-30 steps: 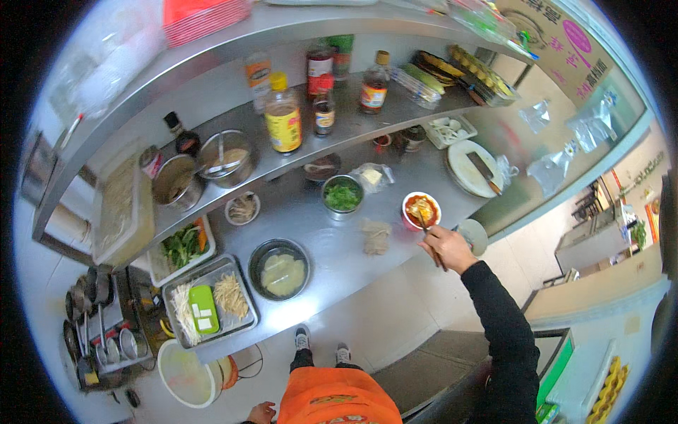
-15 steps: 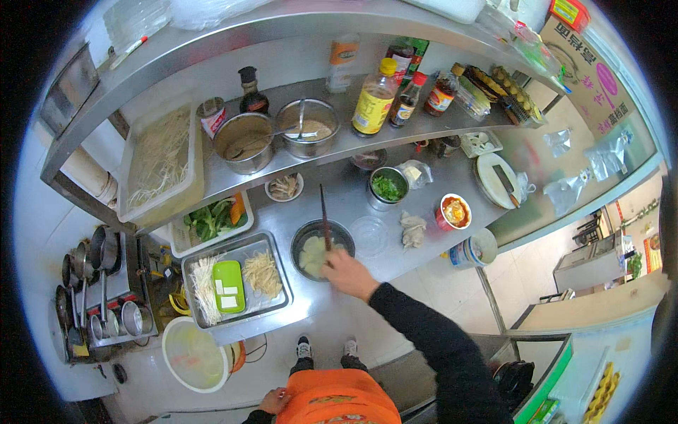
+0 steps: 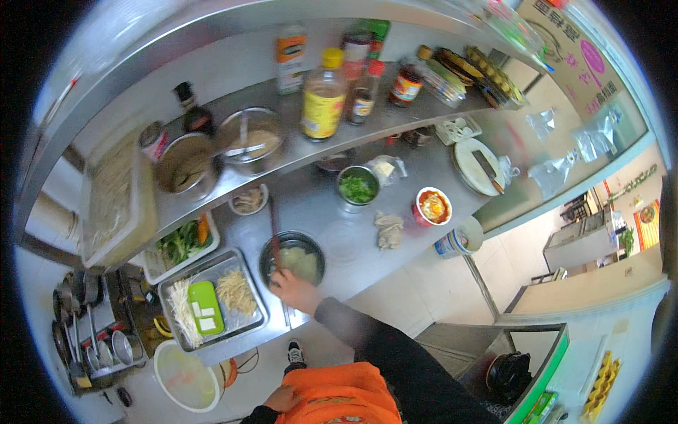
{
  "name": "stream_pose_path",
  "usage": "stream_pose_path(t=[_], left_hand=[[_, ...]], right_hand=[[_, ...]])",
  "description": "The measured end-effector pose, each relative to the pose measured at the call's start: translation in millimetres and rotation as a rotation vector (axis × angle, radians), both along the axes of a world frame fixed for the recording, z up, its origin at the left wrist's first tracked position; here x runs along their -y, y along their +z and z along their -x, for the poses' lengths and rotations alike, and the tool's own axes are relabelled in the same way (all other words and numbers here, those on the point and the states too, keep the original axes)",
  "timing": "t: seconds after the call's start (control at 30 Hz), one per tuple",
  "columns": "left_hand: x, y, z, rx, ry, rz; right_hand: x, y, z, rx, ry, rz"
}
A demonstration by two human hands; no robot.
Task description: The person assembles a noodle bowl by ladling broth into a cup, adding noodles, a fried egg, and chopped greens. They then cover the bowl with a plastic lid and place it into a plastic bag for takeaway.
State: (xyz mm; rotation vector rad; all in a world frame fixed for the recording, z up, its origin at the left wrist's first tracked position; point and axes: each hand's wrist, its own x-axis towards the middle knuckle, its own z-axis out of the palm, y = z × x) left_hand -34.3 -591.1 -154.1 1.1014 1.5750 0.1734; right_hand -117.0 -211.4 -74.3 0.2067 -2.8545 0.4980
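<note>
My right hand (image 3: 295, 288) is closed around long dark brown chopsticks (image 3: 275, 220) at the near left edge of a dark round bowl (image 3: 264, 256). Pale, thin slices (image 3: 300, 264) lie inside the bowl, and their kind is not clear. Left of it stands a metal tray (image 3: 262, 315) with enoki mushrooms (image 3: 181, 311), pale shredded strips (image 3: 236, 291) and a green dish (image 3: 215, 325) of white blocks. My left hand (image 3: 282, 398) rests, fingers loosely out, on the orange apron (image 3: 346, 389) and holds nothing I can see.
Behind the bowl are a metal pot of chopped greens (image 3: 358, 187), a cup of red food with egg (image 3: 432, 206) and a crumpled cloth (image 3: 388, 231). A round board with a knife (image 3: 487, 169) lies right. Bottles (image 3: 323, 99) and pots (image 3: 185, 169) fill the overhanging shelf.
The whole view has shifted, so the counter sits further left. My right hand, still on the chopsticks, has moved from the bowl's near right side to its near left edge.
</note>
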Motion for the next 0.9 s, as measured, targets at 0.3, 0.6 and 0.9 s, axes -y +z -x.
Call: stream_pose_path(t=[0.3,0.6,0.9], left_hand=[[-204,58,-62,0.053,0.067,-0.038],[-257,60,-126,0.164,0.202,0.105],[-355,50,-72,0.154,-0.101,0.151]], right_hand=[[-192,-15,-158,0.239,-0.763,0.479],[-329,-142,-172,0.218,-0.716,-0.076],[-327,-112,-238,0.384,-0.865,0.718]])
